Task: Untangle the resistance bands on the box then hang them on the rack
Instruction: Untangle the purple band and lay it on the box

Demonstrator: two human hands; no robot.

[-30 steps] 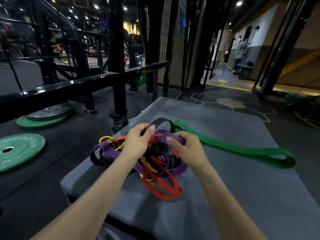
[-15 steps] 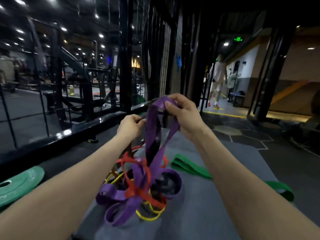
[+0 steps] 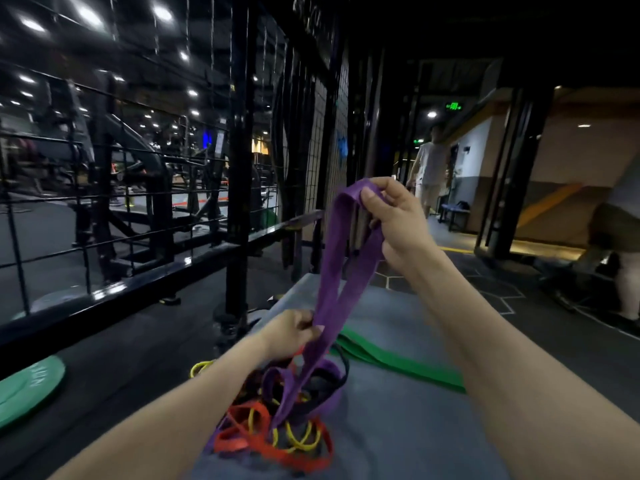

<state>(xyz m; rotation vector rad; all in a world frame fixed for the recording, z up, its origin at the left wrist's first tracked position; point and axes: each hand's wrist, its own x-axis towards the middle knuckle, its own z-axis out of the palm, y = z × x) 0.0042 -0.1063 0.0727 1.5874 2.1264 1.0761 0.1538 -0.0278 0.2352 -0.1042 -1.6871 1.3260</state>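
A grey padded box (image 3: 398,424) sits beside a black rack (image 3: 239,168) in a dim gym. Above its surface, the right hand (image 3: 391,220) pinches the purple band (image 3: 332,271) taut; the left hand (image 3: 291,332) grips it lower, above the tangled bands (image 3: 277,427). A green band (image 3: 398,362) lies right of the tangle.
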